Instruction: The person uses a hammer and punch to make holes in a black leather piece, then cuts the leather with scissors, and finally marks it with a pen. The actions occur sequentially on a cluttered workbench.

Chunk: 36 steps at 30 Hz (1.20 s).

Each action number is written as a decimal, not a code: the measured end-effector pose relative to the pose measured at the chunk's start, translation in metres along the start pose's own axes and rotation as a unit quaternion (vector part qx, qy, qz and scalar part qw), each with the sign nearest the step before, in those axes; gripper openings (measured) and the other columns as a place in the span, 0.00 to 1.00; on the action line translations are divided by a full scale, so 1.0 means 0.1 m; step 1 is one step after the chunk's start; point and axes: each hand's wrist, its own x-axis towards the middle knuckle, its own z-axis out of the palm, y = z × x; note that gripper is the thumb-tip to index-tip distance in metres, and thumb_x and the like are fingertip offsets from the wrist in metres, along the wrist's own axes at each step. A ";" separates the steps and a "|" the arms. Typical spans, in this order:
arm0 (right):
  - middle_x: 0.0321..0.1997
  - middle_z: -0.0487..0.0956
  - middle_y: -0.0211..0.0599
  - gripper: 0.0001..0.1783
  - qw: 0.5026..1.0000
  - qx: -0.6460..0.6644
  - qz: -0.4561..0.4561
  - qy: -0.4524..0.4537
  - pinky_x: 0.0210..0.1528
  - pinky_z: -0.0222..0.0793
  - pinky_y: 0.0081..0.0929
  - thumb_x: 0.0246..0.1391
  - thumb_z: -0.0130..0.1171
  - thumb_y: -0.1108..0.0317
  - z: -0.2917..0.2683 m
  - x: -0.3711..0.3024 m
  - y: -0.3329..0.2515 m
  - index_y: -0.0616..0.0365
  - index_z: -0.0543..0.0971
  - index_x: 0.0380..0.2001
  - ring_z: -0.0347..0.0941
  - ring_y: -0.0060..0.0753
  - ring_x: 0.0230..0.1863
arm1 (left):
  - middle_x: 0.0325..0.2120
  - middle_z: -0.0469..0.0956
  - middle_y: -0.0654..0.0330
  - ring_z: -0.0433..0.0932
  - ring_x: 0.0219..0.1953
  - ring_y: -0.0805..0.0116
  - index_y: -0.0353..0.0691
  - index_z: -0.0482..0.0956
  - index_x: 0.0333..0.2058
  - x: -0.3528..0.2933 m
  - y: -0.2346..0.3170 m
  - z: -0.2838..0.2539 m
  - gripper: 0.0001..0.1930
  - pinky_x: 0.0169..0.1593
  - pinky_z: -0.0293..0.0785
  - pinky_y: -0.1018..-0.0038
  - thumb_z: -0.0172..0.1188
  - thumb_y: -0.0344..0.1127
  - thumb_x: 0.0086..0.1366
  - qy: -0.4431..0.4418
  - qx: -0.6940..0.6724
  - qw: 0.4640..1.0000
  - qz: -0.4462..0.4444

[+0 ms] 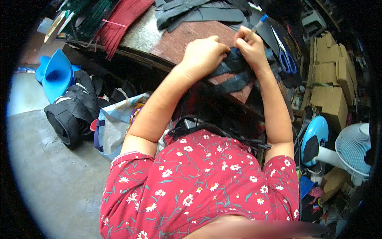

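My right hand (251, 47) is closed around a slim pen (260, 24) with a blue end, which points up and away. Close to its left, my left hand (205, 55) bends its fingers onto the edge of some dark, flat strips (234, 63); the fingertips are partly hidden. These strips lie across a reddish-brown board (175, 42) on the worktable and reach under my right wrist. A pair of scissors (286, 59) with blue handles rests to the right of my right hand.
Black strips (199, 16) are piled at the table's back, with red strips (121, 26) at its left. A light-blue bag (113, 127) and black rolls (71, 113) stand on the floor at left. Cardboard boxes (332, 79) and a fan (352, 149) are at right.
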 end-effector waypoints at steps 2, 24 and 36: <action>0.21 0.69 0.19 0.05 1.000 -0.006 0.018 0.015 0.22 0.56 0.13 0.51 0.52 0.77 0.00 0.00 -0.01 0.55 0.72 0.25 0.61 0.11 0.20 | 0.31 0.76 0.57 0.81 0.32 0.55 0.54 0.84 0.39 0.00 0.07 -0.02 0.11 0.35 0.79 0.61 0.59 0.38 0.58 0.002 0.058 0.998 -0.008; 0.24 0.65 0.24 0.05 0.996 0.045 0.064 -0.049 0.30 0.55 0.16 0.46 0.49 0.82 -0.03 -0.02 -0.13 0.60 0.68 0.21 0.59 0.15 0.26 | 0.29 0.76 0.56 0.79 0.35 0.55 0.47 0.84 0.32 0.12 -0.03 -0.11 0.08 0.40 0.77 0.62 0.60 0.38 0.55 0.009 0.062 0.994 0.095; 0.20 0.69 0.29 0.01 0.995 -0.075 -0.069 -0.014 0.26 0.61 0.21 0.51 0.54 0.76 0.06 -0.04 -0.17 0.60 0.72 0.27 0.64 0.19 0.21 | 0.33 0.81 0.54 0.81 0.40 0.54 0.45 0.83 0.34 1.02 -1.08 -0.30 0.11 0.45 0.76 0.60 0.63 0.43 0.56 0.118 0.176 0.969 -0.131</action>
